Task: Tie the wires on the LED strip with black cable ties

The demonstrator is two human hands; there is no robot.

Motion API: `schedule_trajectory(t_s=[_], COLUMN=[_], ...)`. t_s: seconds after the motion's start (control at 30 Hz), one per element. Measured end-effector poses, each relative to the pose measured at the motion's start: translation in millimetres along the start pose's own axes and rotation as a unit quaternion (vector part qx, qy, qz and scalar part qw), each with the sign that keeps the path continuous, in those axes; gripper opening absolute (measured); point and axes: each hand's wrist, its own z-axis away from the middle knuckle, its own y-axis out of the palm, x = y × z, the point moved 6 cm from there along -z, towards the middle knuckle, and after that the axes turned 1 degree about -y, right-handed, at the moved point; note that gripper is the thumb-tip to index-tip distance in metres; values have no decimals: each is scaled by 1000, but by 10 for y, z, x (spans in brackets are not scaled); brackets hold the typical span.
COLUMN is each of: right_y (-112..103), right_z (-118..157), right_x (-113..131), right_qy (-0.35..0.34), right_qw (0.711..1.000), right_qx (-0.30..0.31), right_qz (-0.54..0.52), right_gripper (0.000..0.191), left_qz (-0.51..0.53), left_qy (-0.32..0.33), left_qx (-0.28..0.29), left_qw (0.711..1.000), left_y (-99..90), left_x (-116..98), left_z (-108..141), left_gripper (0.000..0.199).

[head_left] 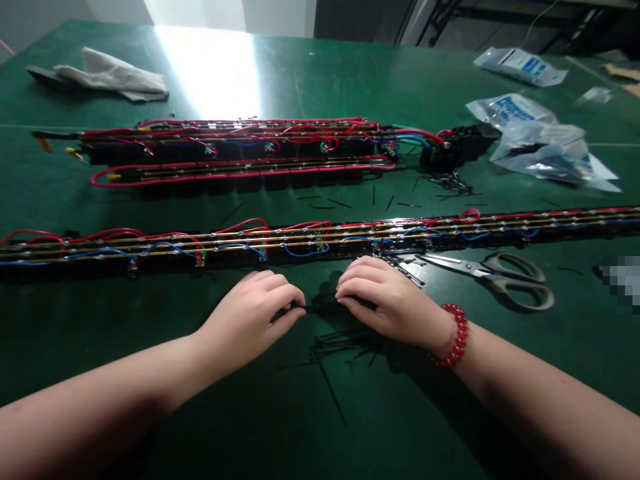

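Observation:
My left hand (255,310) and my right hand (385,297) rest on the green table, fingertips facing each other, both pinching a small black cable tie (320,308) between them. A red bead bracelet (454,337) circles my right wrist. Under and near my hands lies a loose pile of black cable ties (345,347). Just beyond my fingers runs a long black strip (310,245) wired with red and blue leads and brass rails, spanning the whole table width.
Scissors (500,277) lie right of my right hand. Two more wired strips (240,150) sit farther back, with cut tie ends (450,183) scattered beside them. Plastic bags (540,143) are at the far right, a white cloth (115,77) at the far left.

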Motion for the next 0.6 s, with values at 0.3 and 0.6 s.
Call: schedule_trajectory(t_s=[0.3,0.6], right_y=[-37,37], right_z=[-5,-1], right_x=[-59,-25], right_qy=[51,12], right_qw=[998,999], right_qx=[-5,28], right_qz=[-47,17], right_gripper=[6,17], left_qz=[40,5], left_qy=[-35,-2], left_qx=[-1,33], left_qw=[999,999], left_y=[-34,8], left_x=[25,-11], left_z=[-13,-1], left_gripper=[13,15])
